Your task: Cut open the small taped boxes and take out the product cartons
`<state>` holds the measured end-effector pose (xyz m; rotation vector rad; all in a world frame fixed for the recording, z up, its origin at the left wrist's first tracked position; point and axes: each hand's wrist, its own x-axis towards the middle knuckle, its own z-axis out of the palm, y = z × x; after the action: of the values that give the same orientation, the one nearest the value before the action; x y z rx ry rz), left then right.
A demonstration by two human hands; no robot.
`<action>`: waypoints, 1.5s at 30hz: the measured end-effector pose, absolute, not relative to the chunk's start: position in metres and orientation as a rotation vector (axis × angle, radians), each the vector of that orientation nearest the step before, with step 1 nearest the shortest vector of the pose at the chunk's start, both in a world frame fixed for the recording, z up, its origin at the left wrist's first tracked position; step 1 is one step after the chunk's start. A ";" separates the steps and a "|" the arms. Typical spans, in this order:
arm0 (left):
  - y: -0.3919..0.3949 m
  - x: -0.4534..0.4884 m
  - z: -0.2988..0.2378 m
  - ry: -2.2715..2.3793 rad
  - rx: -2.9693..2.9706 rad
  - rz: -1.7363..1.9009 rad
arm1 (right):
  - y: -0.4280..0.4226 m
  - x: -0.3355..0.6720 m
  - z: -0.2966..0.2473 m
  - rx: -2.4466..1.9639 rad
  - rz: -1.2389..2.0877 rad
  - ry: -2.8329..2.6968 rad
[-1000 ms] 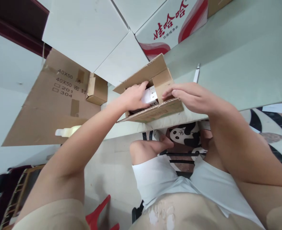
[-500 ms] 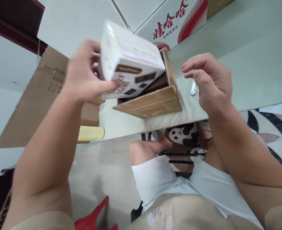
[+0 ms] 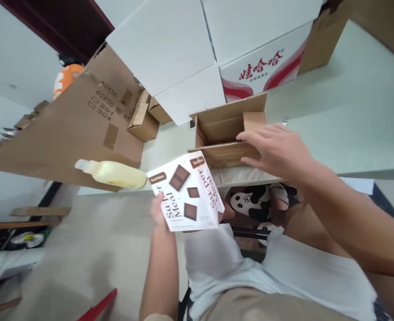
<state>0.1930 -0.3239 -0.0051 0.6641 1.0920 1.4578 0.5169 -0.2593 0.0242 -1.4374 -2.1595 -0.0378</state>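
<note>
My left hand (image 3: pixel 158 211) grips a white box (image 3: pixel 180 189) printed "Su-per Meal" with brown squares, held tilted in front of the table edge, over my lap. Some of the fingers are hidden behind it. On the table stands an open cardboard carton (image 3: pixel 223 156) with its flaps up; the part of its inside that shows is bare. My right hand (image 3: pixel 277 149) is at the carton's right end, thumb and fingers spread around the near wall's edge. Whether it touches the cardboard I cannot tell.
A yellowish bottle (image 3: pixel 120 174) lies at the table's left edge. Behind it are a large cardboard sheet (image 3: pixel 80 120) and small brown boxes (image 3: pixel 144 122). White cartons (image 3: pixel 170 49) with red lettering stand at the back. A red object (image 3: pixel 100 305) is on the floor.
The white box has come out of the carton, moving down and toward me in my left hand. My right hand has moved left to the carton. The view has shifted.
</note>
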 end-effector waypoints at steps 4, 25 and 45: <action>-0.343 0.185 -0.046 0.997 0.357 1.186 | -0.238 0.506 0.050 -2.024 -0.063 -2.372; -0.194 0.212 0.000 0.958 0.817 1.096 | -0.230 0.410 0.011 -1.258 1.405 -1.255; -0.228 0.215 -0.020 1.074 1.388 1.283 | -0.260 0.466 -0.008 -1.061 1.439 -1.052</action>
<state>0.2151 -0.2281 -0.0204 1.3877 1.0738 1.2831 0.4663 -0.2598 -0.0078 -1.0611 -1.0525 1.4392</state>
